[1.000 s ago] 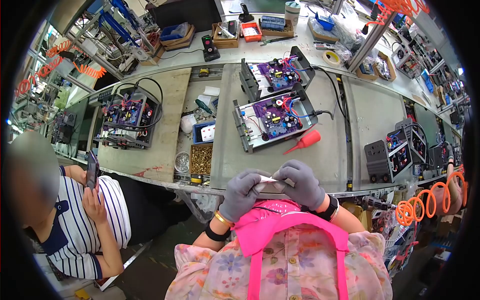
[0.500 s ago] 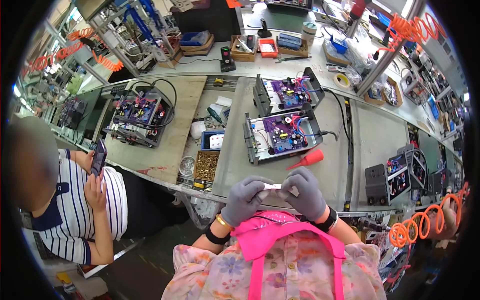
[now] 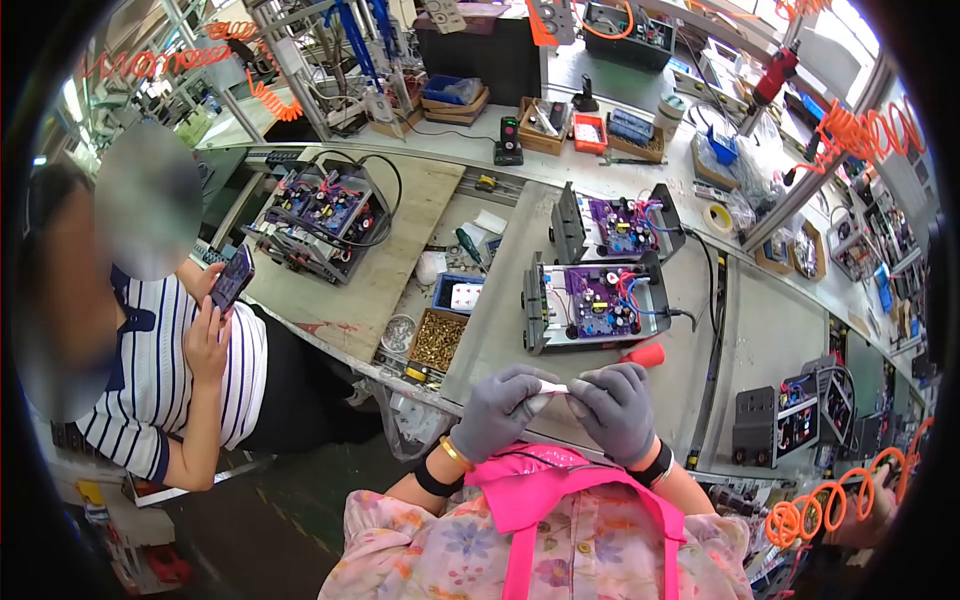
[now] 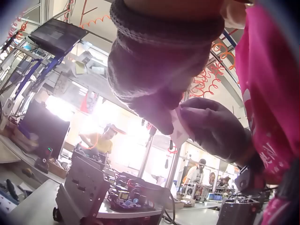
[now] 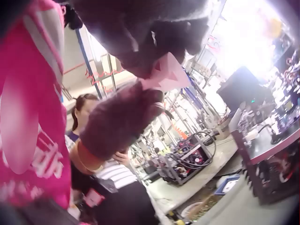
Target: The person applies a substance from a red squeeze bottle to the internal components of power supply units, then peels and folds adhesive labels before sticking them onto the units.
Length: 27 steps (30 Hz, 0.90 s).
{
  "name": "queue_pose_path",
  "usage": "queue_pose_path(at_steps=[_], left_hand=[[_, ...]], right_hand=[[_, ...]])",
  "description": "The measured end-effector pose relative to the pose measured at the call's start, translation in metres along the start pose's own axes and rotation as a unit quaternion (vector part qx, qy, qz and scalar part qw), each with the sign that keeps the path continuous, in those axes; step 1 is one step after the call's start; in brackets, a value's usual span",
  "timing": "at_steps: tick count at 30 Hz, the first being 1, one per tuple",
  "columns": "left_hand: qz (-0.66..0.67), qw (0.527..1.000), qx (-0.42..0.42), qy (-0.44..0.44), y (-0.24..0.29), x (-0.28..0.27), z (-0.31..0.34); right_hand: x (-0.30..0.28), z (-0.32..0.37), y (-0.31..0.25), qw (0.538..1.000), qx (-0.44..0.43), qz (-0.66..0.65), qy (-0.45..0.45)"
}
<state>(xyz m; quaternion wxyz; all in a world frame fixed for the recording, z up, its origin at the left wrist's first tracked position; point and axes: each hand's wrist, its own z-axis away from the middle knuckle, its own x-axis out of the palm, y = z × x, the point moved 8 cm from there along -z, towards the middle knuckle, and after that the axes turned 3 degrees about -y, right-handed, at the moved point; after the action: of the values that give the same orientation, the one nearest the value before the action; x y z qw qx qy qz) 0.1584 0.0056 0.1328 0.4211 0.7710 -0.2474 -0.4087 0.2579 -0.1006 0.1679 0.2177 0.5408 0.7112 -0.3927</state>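
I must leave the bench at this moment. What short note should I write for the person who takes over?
Left hand: gloved, pinches one end of the small white piece.
Right hand: gloved, pinches the other end.
The piece is held over the edge of the bench, in front of the open unit with purple board; red nozzle and brass screw tray lie nearby.
Done: piece in hand.
Left: it is not yet put on anything.

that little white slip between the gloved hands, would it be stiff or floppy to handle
Probably floppy: the white slip looks like a thin flat sheet in the right wrist view. Likely very light, since the left hand and right hand hold it by fingertips alone. Being small against both hands, it could slip away easily.
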Motion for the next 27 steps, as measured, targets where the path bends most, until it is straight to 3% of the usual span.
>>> queue_pose_path(at_steps=[2, 4, 7, 11, 13, 17, 22, 24, 25, 27], left_hand=[[-0.046, 0.998, -0.027, -0.029, -0.002, -0.001, 0.004], [0.013, 0.998, 0.031, -0.046, 0.0, 0.001, 0.003], [0.049, 0.994, 0.065, -0.076, -0.001, 0.004, 0.007], [0.048, 0.995, 0.069, -0.061, -0.003, 0.0, 0.016], [0.039, 0.995, 0.071, -0.053, -0.006, 0.0, 0.019], [0.051, 0.998, 0.038, 0.002, -0.014, -0.007, 0.026], [0.066, 0.994, -0.006, 0.089, -0.007, -0.025, 0.026], [0.069, 0.987, -0.094, 0.107, -0.015, -0.033, 0.029], [0.023, 0.985, -0.032, 0.167, -0.025, -0.033, 0.033], [0.055, 0.991, -0.035, 0.115, -0.022, -0.033, 0.028]], right_hand=[[0.009, 0.007, 0.014, 0.987, 0.093, -0.117, -0.054], [0.025, -0.002, 0.024, 0.95, 0.139, -0.259, -0.108], [0.038, -0.001, 0.022, 0.964, 0.069, -0.201, -0.157], [0.046, 0.003, 0.022, 0.949, 0.111, -0.258, -0.146], [0.046, -0.004, 0.015, 0.962, 0.061, -0.224, -0.146], [0.035, -0.007, 0.002, 0.985, 0.036, -0.135, -0.101], [0.031, -0.012, -0.018, 0.996, -0.058, -0.015, -0.068], [0.026, -0.017, -0.015, 0.991, -0.05, -0.089, -0.083], [0.019, -0.021, -0.011, 0.985, -0.015, -0.148, -0.083], [0.017, -0.023, 0.003, 0.962, 0.077, -0.254, -0.066]])
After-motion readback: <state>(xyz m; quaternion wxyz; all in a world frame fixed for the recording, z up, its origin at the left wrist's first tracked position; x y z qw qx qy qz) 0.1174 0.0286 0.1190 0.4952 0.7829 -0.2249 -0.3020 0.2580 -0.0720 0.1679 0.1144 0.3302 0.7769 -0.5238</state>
